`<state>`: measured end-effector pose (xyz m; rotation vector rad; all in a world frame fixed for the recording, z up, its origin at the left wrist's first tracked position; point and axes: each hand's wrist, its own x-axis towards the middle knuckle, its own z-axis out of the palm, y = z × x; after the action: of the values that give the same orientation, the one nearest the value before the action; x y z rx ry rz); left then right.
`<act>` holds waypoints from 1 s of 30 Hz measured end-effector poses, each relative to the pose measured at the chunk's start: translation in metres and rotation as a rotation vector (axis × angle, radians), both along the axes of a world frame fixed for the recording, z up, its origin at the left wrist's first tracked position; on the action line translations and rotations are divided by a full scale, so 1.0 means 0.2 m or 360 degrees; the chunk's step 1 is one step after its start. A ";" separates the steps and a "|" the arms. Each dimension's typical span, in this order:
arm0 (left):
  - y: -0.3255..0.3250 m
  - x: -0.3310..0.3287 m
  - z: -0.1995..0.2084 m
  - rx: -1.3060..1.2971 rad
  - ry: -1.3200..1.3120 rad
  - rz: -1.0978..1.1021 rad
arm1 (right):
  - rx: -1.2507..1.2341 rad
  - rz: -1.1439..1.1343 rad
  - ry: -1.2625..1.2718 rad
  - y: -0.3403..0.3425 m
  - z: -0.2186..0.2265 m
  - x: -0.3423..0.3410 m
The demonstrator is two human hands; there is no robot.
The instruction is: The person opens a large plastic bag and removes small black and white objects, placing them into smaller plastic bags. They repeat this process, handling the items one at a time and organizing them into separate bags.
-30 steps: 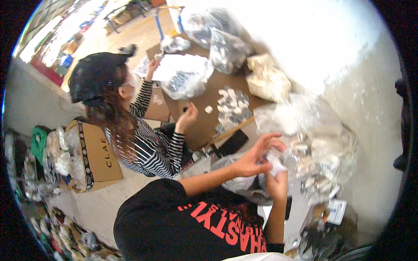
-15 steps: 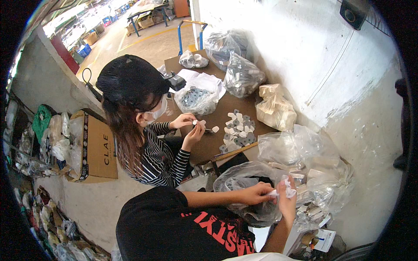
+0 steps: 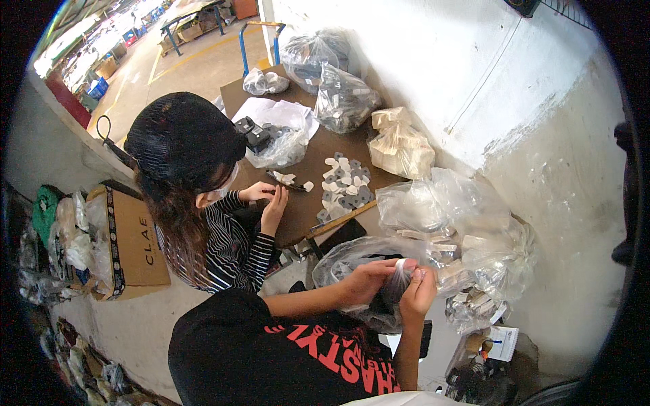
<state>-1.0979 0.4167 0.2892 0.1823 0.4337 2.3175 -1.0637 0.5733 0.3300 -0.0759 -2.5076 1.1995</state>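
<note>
Between my two hands, a thin translucent plastic piece with a white upper edge (image 3: 404, 264) is stretched out; whether it is a small bag is unclear. My left hand (image 3: 371, 279) pinches its left side. On the other side, the fingers of my right hand (image 3: 418, 296) are closed on it. Directly below my hands sits a large open clear plastic bag (image 3: 330, 266) with dark contents, partly hidden by my left forearm.
A co-worker in a striped top (image 3: 206, 237) handles a dark strip (image 3: 283, 180) with white pieces at a brown table (image 3: 305, 216). Grey and white flat pieces (image 3: 345, 183) lie there in a pile. Filled clear bags (image 3: 497, 250) crowd the wall side. A cardboard box (image 3: 139, 237) stands left.
The crumpled white material between my hands is now spread into a thin see-through sheet. The co-worker's head has bent lower over the table. My view has shifted slightly right.
</note>
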 end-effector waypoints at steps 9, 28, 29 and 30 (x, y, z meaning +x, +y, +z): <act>-0.01 0.02 -0.04 -0.0736 0.0903 0.0141 | 0.0401 -0.0026 0.0008 -0.04 -0.04 0.05; -0.14 -0.01 0.00 -0.0899 0.1055 -0.0011 | 0.0237 0.0119 -0.0065 0.00 -0.05 0.06; -0.13 -0.01 -0.02 -0.0868 0.1009 0.0009 | 0.0056 0.0117 -0.0055 0.00 -0.04 0.05; -0.13 -0.01 -0.04 -0.0838 0.0963 0.0030 | -0.0125 0.0114 -0.0046 0.00 -0.04 0.05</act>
<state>-1.0996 0.3909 0.2817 0.6188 1.3236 2.0455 -1.0537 0.5732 0.3229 -0.0231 -2.5071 1.3343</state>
